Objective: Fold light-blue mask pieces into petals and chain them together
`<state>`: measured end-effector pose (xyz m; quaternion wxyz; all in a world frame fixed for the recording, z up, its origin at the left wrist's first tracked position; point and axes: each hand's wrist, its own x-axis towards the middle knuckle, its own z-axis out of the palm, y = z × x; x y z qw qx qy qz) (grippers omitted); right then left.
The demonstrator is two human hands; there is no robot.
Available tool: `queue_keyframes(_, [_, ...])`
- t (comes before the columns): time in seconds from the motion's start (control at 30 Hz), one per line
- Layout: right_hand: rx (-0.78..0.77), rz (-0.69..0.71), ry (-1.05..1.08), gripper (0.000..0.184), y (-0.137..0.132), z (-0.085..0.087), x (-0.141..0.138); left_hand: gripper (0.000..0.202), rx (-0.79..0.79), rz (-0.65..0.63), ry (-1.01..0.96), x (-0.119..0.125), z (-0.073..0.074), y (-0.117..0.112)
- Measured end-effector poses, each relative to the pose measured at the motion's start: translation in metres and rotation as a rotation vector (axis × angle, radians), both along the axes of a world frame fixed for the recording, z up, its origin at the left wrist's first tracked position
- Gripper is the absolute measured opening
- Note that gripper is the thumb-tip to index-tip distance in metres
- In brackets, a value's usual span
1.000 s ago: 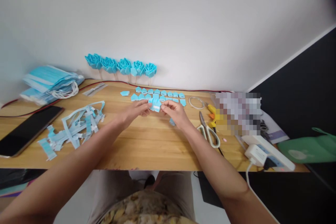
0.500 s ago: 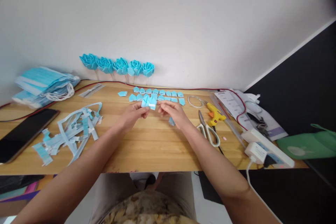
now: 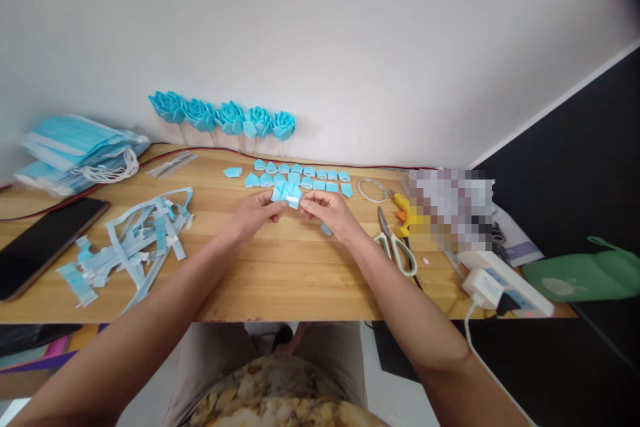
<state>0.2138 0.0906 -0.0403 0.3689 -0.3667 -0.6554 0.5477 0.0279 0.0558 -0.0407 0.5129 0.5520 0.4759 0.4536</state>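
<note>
Between my two hands is a folded piece of light-blue mask fabric with a small white patch at its lower right. My left hand pinches its left edge between thumb and fingers. At the right edge, my right hand is closed with thumb and forefinger on the piece. Just beyond lie two rows of folded blue petals, and a lone petal rests to their left. A small blue scrap shows partly under my right hand.
Scissors, a yellow glue gun and a wire ring lie to the right, near a power strip. On the left are cut strips, a phone and masks. Several blue flowers lean against the wall.
My right thumb and forefinger have closed in on the right edge of the blue piece, where they were looser before. The view has shifted slightly.
</note>
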Motion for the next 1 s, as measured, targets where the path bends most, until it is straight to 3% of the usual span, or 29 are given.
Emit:
queue_keyframes(0.23, [0.021,-0.025,-0.001,0.020,0.001,-0.004,-0.001,0.023,0.002,0.019,0.011,0.002,0.002,-0.001])
queue_keyframes(0.37, [0.065,-0.117,-0.004,0.020,0.004,-0.006,0.000,0.017,0.043,0.212,-0.025,0.002,0.004,-0.003])
queue_keyframes(0.5, [0.124,-0.154,-0.037,0.018,0.004,-0.006,0.000,0.019,0.210,0.361,0.094,0.005,0.003,-0.007])
queue_keyframes(0.67, [0.238,-0.145,-0.111,0.017,-0.004,-0.001,-0.004,0.015,0.393,0.290,0.336,0.014,-0.002,-0.014])
queue_keyframes(1.0, [0.422,-0.203,-0.228,0.011,-0.015,0.003,-0.009,0.014,0.409,0.312,0.405,0.018,-0.009,-0.016])
